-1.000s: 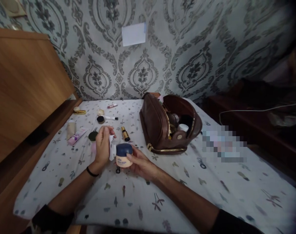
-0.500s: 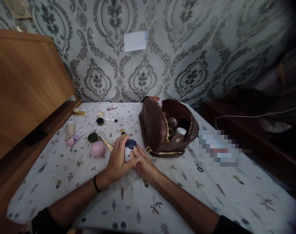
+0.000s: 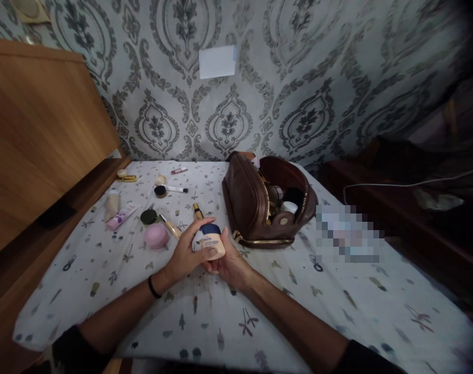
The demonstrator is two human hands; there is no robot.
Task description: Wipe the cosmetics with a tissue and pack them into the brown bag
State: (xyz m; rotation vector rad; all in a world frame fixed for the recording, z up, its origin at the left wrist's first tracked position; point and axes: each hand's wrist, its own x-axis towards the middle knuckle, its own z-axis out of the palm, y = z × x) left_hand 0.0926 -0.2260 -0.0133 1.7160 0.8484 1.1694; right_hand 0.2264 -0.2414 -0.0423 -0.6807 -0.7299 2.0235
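Observation:
A small cream jar (image 3: 210,243) with a dark blue lid and a pale peach, labelled body is held upright between both my hands. My left hand (image 3: 184,254) wraps its near and left side, thumb across the label. Around the right side and underneath curls my right hand (image 3: 232,262). Just beyond the fingers lies a gold-capped tube (image 3: 198,210). To the left are a beige slim tube (image 3: 171,227), a round pink container (image 3: 156,236) and a dark green round lid or jar (image 3: 148,216). An open brown toiletry bag (image 3: 246,208) full of cosmetics stands right of my hands.
Further left lie a pink-white squeeze tube (image 3: 121,216), a beige bottle (image 3: 112,206), a white brush (image 3: 176,189), a black-lidded pot (image 3: 160,192) and a gold tube (image 3: 127,178). A wooden cabinet (image 3: 45,124) borders the left; a blurred-out item (image 3: 347,234) lies right of the bag.
The jar has been turned in my hands, so its peach labelled side now faces me. My left fingers have shifted off the lid, and my right hand has opened a little around the jar.

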